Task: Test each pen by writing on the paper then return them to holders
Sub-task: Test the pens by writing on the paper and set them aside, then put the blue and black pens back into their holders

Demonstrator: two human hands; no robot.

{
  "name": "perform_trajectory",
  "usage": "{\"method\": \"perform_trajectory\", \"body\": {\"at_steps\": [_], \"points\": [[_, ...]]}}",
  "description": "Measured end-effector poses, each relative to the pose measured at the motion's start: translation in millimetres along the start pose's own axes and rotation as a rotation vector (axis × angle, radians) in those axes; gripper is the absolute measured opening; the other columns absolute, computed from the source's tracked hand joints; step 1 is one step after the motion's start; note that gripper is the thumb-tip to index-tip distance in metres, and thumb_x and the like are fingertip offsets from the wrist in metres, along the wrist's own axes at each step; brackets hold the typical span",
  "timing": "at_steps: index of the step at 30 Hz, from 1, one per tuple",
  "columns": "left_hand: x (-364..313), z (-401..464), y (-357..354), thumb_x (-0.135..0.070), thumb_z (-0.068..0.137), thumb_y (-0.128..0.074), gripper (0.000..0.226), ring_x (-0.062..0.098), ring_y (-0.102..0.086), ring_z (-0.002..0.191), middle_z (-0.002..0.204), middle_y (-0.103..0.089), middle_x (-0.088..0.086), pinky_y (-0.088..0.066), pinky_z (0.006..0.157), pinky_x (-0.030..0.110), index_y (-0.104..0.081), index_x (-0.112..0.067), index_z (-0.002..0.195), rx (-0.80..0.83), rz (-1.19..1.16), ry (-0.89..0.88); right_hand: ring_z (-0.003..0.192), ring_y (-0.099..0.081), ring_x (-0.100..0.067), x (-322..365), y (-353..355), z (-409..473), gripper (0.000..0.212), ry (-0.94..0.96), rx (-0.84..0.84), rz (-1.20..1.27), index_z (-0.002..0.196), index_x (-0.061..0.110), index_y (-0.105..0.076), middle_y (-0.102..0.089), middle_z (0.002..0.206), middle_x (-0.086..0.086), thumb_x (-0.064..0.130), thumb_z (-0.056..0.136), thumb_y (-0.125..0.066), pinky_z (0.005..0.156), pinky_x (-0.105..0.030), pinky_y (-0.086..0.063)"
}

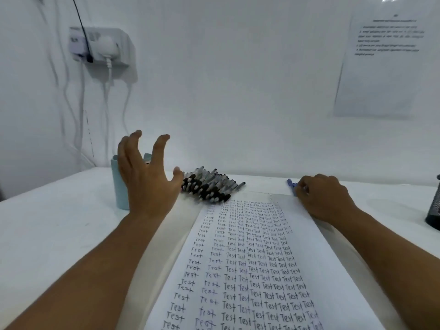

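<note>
A long white paper (259, 263) covered in columns of the word "Test" lies in front of me on the table. Behind its far end is a pile of black-capped pens (209, 185). My left hand (147, 177) hovers with fingers spread and straight in front of a light blue holder (119, 186), holding nothing. At the paper's far right corner my right hand (323, 196) has its fingers curled around a blue pen (291, 184), whose tip sticks out to the left.
A dark mesh holder (434, 210) stands at the right edge of the white table (59, 222). A wall socket box with plugs and cables (100, 46) hangs at the upper left. A printed sheet (381, 60) is stuck on the wall at the right.
</note>
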State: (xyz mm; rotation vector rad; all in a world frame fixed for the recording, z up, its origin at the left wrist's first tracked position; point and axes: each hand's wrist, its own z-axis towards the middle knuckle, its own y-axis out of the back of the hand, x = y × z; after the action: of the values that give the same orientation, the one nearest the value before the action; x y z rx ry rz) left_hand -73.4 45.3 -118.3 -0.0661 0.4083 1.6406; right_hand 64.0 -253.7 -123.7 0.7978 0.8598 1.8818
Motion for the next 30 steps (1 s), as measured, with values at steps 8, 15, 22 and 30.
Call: {"method": "perform_trajectory", "body": {"at_steps": [8,15,22,30], "points": [[33.3,-7.6,-7.6,-0.021,0.068,-0.078,0.096,0.035,-0.026,0.135,0.144,-0.036,0.017,-0.028,0.106,0.051,-0.017,-0.038,0.14,0.107,-0.167,0.53,0.079,-0.054,-0.011,-3.0,9.6,-2.9,0.02,0.145,0.223,0.175,0.087,0.027,-0.064,-0.061,0.075,0.009,0.046,0.09,-0.061,0.073,-0.029,-0.039],[16.8,-5.4,0.3,-0.015,0.074,-0.076,0.087,0.037,-0.043,0.117,0.128,-0.042,0.019,-0.036,0.096,0.049,-0.024,-0.03,0.143,0.135,-0.237,0.493,0.087,-0.05,-0.008,-9.5,2.8,-0.1,0.011,0.146,0.28,0.078,0.095,0.035,-0.062,-0.058,0.089,0.009,0.038,0.087,-0.068,0.08,-0.022,-0.033],[-19.6,-3.0,11.3,-0.021,0.062,-0.088,0.102,0.026,-0.058,0.105,0.113,-0.053,0.001,-0.052,0.09,0.048,-0.023,-0.043,0.137,0.346,-0.635,0.288,0.092,-0.047,-0.012,-10.2,-9.1,2.9,0.008,0.121,0.175,0.046,0.095,0.032,-0.064,-0.061,0.1,0.005,0.029,0.089,-0.065,0.082,-0.026,-0.032],[-38.7,-8.7,17.2,-0.018,0.061,-0.089,0.102,-0.001,-0.064,0.088,0.106,-0.055,-0.003,-0.052,0.069,0.012,-0.026,-0.045,0.137,0.548,-0.855,0.228,0.098,-0.05,-0.016,-10.7,-10.5,1.0,0.009,0.138,0.15,0.018,0.096,0.03,-0.065,-0.061,0.1,0.003,0.027,0.09,-0.06,0.086,-0.027,-0.033]]}}
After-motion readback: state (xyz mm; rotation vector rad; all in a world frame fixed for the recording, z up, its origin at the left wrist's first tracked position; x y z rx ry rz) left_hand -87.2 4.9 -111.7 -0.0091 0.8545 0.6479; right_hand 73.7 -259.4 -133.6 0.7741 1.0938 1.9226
